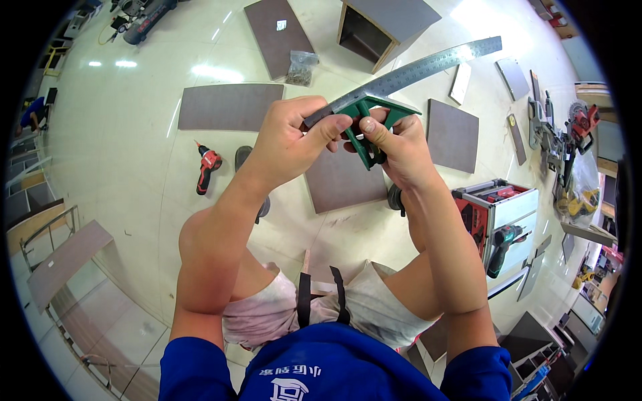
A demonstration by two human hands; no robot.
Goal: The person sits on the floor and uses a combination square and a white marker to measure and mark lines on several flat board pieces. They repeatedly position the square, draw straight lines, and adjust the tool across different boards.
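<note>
Both hands hold up a combination square, a steel rule with a green head, in front of me above the floor. My left hand is closed round the near end of the rule, its thumb pressed along the edge by the head. With thumb and bent fingers, my right hand grips the green head. The rule slants away to the upper right. Below the hands a brown-grey panel lies on the floor between my feet. The fingers behind the head are partly hidden.
A red and black drill lies left of my feet. More panels lie around, with a bag of small hardware and a grey cabinet carcass farther off. To the right stands a toolbox with a green drill.
</note>
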